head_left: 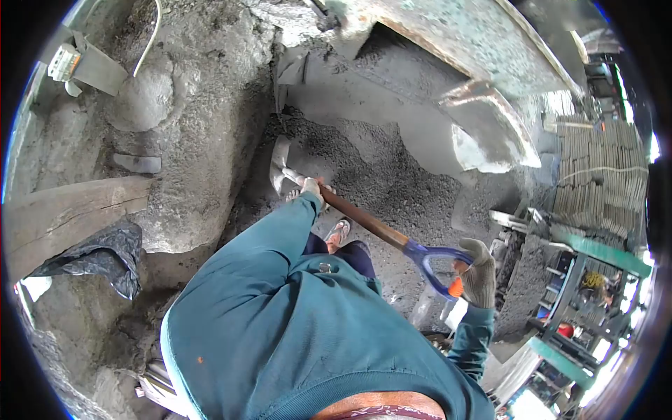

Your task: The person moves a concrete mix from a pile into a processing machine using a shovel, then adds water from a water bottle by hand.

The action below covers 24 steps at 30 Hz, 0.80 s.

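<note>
A shovel (369, 225) slants across in front of my body, its wooden shaft ending in a blue D-shaped handle. My left hand (312, 190) is wrapped around the lower shaft, close to the blade. The pale metal shovel blade (281, 164) points away to the left, over dark grey loose material (364, 143). In a grey knitted glove, my right hand (478, 273) grips the end of the D-handle, where an orange patch shows. Below the shaft, a sandalled foot (339, 232) stands on the ground.
A rough grey mound (189, 140) rises on the left, with a wooden beam (77, 210) and black plastic (101, 259) beside it. A large weathered panel (476, 42) slopes across the upper right. Stacked grey slabs (602, 175) and a green-framed rack (595, 280) stand on the right.
</note>
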Available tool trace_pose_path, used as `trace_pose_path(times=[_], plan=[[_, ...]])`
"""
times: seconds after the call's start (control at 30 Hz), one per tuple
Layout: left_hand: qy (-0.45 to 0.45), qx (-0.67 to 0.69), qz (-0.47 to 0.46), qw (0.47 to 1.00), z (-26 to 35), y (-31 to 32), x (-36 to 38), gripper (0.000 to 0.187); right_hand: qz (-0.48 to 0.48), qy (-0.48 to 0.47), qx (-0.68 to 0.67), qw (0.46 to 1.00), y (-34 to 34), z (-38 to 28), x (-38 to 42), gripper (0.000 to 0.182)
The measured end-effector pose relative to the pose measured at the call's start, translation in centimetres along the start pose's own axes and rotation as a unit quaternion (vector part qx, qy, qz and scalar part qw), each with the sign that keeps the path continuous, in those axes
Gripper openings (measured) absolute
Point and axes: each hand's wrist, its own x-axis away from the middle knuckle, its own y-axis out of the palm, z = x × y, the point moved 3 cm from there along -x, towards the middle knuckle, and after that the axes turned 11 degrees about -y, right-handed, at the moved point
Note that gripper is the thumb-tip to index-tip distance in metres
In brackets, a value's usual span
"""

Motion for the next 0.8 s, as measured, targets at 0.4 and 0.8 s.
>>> trace_pose_path(times=[0.4, 0.8], plan=[[-0.014, -0.117, -0.008, 0.993, 4.7, 5.9, -7.9, 0.018, 0.044, 0.156, -0.371, 0.914, 20.6, 7.5, -12.7, 0.042], [0.046, -0.351, 0.143, 0.924, -6.7, 13.1, -3.6, 0.022, -0.198, -0.392, 0.332, 0.835, 9.5, -6.5, -9.1, 0.054]])
